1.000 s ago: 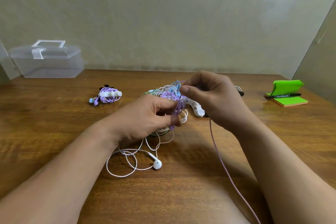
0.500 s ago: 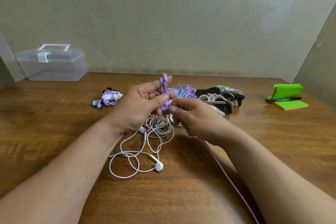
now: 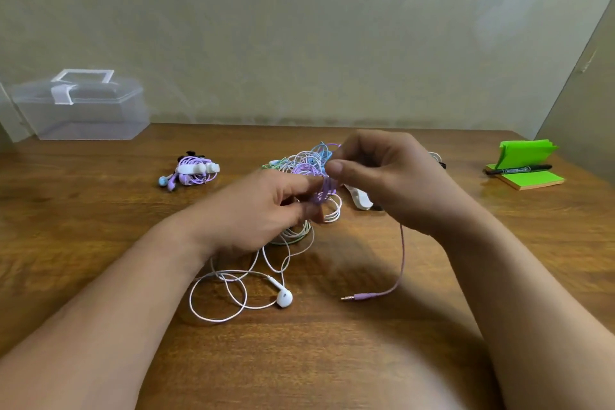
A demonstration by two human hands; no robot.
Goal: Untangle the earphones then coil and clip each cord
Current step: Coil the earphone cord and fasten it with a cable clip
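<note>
Lilac earphone cord (image 3: 324,191), thin and bunched into small loops, sits between both hands above the middle of the brown wooden bench (image 3: 100,243). Left hand (image 3: 266,210) pinches the loops; right hand (image 3: 382,176) curls round the same cord. A short tail drops to the lilac jack plug (image 3: 352,297) lying on the bench, so this coil looks nearly wound, with clipping to come. A loose white plastic clip (image 3: 359,200) lies right there. The tangle of white, blue and green cords (image 3: 306,160) is untouched, its white earbud (image 3: 284,298) trailing near. Back left, one purple coiled set with a white clip (image 3: 196,171) looks finished.
</note>
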